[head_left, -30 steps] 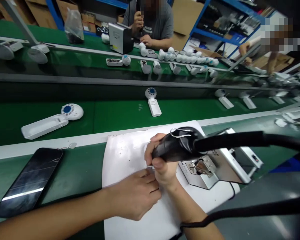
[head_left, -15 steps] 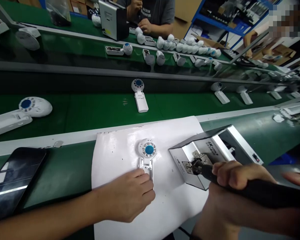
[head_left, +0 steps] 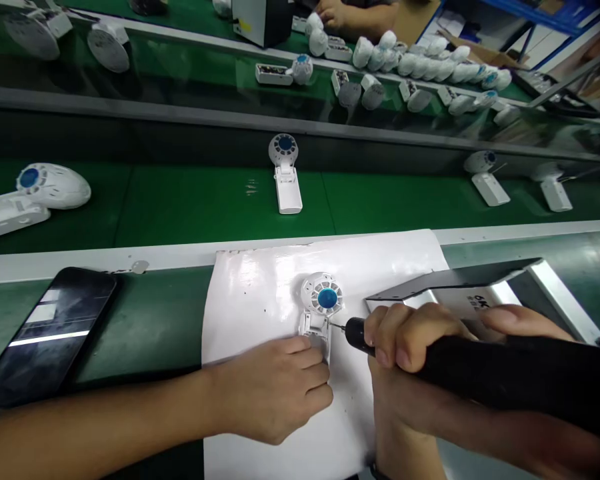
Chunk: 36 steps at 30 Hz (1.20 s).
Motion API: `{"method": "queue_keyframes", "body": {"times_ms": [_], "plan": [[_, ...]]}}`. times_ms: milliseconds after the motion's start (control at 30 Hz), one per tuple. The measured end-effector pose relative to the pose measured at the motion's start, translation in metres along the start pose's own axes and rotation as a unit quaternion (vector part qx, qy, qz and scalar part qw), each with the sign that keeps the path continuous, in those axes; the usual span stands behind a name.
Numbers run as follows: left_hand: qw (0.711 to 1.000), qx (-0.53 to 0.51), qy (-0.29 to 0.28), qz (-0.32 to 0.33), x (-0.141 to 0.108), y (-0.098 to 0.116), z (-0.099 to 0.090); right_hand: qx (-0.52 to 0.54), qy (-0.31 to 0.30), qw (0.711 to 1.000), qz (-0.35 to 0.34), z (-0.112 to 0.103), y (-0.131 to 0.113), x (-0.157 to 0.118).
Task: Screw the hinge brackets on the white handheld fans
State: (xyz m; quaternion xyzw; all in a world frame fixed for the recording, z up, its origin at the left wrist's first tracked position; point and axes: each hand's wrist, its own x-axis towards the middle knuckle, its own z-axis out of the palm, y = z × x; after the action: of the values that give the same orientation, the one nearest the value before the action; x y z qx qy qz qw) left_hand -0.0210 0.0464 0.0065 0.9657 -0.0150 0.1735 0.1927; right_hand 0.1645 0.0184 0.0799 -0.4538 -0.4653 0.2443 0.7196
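A small white handheld fan (head_left: 314, 323) with a round blue-centred head (head_left: 327, 298) lies on a white sheet (head_left: 250, 307). My left hand (head_left: 285, 387) is closed round its handle, hiding most of it. My right hand (head_left: 410, 337) grips a black electric screwdriver (head_left: 460, 367). The driver's thin bit reaches the right side of the hinge below the fan head; whether a screw sits on the tip is too small to tell. Behind my right hand stands a silver screw feeder (head_left: 480, 293), partly covered by the hand and driver.
A black phone (head_left: 50, 333) lies at the left on the green bench. Beyond the white ledge, more fans, one straight ahead (head_left: 286, 177) and one at left (head_left: 55, 187), rest on a green belt (head_left: 200, 200). Across it are several wrapped fan heads (head_left: 430, 65) and a co-worker's arm (head_left: 365, 20).
My right hand has brought the screwdriver leftward from the feeder's front to the fan's hinge. My left hand stays on the fan handle. The view has tilted down somewhat.
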Motion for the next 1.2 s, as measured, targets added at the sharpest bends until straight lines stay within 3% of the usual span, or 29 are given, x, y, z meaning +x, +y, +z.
{"method": "queue_keyframes", "body": {"times_ms": [100,433,533,600,667,767,900,1000,1200], "plan": [[1.000,-0.001,-0.002,0.003,-0.001,0.000,0.001,0.067,0.015,0.997,-0.027,0.010,0.014,0.003],[0.996,0.085,0.008,0.023,0.001,-0.002,0.000,0.111,-0.010,0.993,0.047,0.016,0.039,0.006],[0.989,0.147,0.014,-0.014,-0.004,0.004,0.008,0.114,0.006,0.993,0.016,0.019,0.039,0.007],[0.981,0.177,-0.003,-0.076,-0.002,0.000,0.010,0.119,0.037,0.991,-0.040,0.013,0.030,0.006],[0.966,0.197,-0.042,-0.164,0.010,-0.017,0.002,0.100,0.099,0.983,-0.117,0.001,0.015,0.005],[0.936,0.221,-0.072,-0.262,0.044,-0.067,-0.033,0.056,0.171,0.967,-0.180,-0.022,-0.011,0.001],[0.930,0.202,-0.083,-0.297,0.078,-0.134,-0.096,0.015,0.156,0.963,-0.221,-0.045,-0.042,0.001],[0.930,0.173,-0.085,-0.313,0.059,-0.158,-0.123,-0.017,0.152,0.964,-0.215,-0.054,-0.055,0.005],[0.877,0.179,-0.041,-0.444,-0.044,-0.165,-0.132,-0.032,0.160,0.965,-0.204,-0.054,-0.036,0.019]]}}
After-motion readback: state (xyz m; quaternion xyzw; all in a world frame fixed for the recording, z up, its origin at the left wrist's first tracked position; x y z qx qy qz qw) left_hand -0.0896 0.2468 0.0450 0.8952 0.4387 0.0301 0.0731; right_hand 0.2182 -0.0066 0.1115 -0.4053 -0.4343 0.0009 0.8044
